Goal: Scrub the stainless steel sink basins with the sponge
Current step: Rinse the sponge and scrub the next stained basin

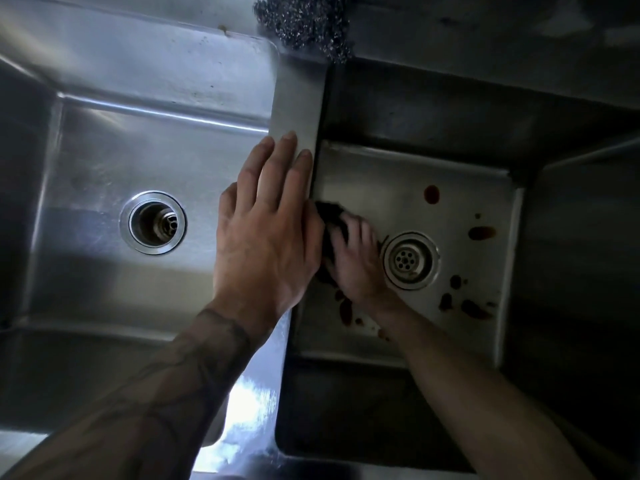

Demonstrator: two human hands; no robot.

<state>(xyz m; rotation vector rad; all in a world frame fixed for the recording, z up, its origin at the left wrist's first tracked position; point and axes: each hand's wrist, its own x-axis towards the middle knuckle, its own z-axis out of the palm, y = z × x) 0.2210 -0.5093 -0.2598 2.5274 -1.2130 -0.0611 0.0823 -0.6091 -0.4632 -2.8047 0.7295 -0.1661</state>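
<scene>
Two stainless steel basins lie below me. The left basin looks clean around its open drain. The right basin has dark brown stains scattered around its strainer drain. My right hand presses a dark sponge onto the right basin's floor, close to the left wall, and the sponge is partly hidden under the fingers. My left hand rests flat, fingers straight, on the divider between the basins.
A ball of steel wool sits on the back ledge above the divider. More brown stains lie by my right wrist and at the basin's front right corner. The right basin's walls are in deep shadow.
</scene>
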